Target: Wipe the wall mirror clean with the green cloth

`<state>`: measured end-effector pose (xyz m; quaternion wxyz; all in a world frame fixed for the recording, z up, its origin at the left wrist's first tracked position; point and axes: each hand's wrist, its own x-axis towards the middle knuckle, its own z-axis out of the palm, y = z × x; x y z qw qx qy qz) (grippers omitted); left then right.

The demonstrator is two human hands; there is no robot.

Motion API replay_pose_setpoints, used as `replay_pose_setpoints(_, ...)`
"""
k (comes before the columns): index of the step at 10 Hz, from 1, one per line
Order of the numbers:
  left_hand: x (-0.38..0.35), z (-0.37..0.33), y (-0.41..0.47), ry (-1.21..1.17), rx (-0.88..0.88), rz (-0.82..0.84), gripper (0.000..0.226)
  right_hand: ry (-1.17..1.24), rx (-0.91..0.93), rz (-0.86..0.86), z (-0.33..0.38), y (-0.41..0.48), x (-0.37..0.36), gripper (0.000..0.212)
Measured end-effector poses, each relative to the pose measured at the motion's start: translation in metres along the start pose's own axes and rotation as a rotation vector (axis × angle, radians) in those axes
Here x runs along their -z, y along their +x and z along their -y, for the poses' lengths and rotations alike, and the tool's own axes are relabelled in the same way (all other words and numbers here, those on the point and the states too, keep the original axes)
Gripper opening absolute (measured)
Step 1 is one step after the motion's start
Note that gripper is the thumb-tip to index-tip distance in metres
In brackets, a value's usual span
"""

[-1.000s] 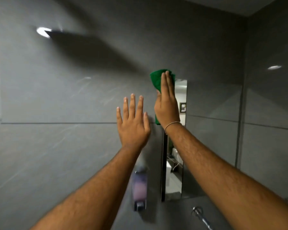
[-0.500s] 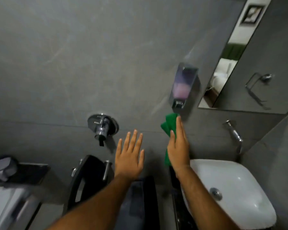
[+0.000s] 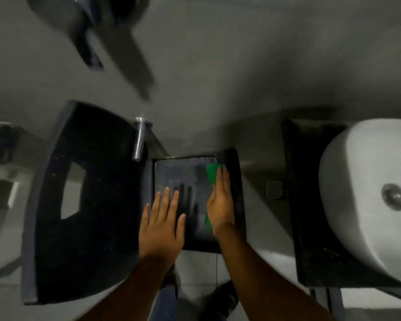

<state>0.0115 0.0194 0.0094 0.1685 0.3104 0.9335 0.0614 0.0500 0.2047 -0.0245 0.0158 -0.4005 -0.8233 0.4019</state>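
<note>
hands are both reaching forward over a dark square tray [image 3: 178, 179] that is sitting low against the grey wall [image 3: 218, 66]. left hand [image 3: 163, 224] is lying flat with fingers spread, palm down, hovering at the tray's near left corner and throwing a hand-shaped shadow onto the dusty tray surface just beyond it. right hand [image 3: 220, 200] is turning on its edge near the tray's right rim, fingers pressed together and straight, pinning the green cloth [image 3: 212, 176] against its palm; cloth is peeking out past the fingertips toward the far right corner of the tray, and a smaller strip of green is showing below the heel of the hand. whether the cloth is touching the tray surface, i cannot tell. a thin bracelet is sitting at the right wrist.

left of the tray, a black curved seat [image 3: 88, 200] with a pale cut-out is taking up the frame, and a chrome bar [image 3: 138, 140] is standing between it and the tray's far left corner. right of the tray, a small floor drain [image 3: 274, 189], then a dark counter [image 3: 310, 205] carrying a white basin [image 3: 368, 193]. beyond the tray, up the wall, a blurred metal fitting [image 3: 97, 26] is smearing across the view. the mirror itself is not showing here.
</note>
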Motion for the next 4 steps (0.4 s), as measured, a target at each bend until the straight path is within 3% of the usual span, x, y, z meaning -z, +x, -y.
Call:
replay_pose_setpoints(1,-0.034,0.018,0.008,-0.007,0.011,0.034,0.074,-0.128,0.007,0.042,-0.023,0.030,-0.047,0.066)
replay_pose_setpoints(2,-0.059,0.037,0.021,-0.004,0.016,0.048,0.075,-0.402,0.026,0.163,-0.041,0.052,-0.099,0.073)
replay_pose_setpoints(3,-0.058,0.041,0.024,0.027,0.010,0.078,0.076,-0.503,0.044,0.228,-0.046,0.043,-0.107,0.085)
replay_pose_setpoints(4,-0.041,0.037,0.025,0.038,-0.003,0.069,0.075,-0.567,0.094,0.146,-0.042,0.026,-0.081,0.086)
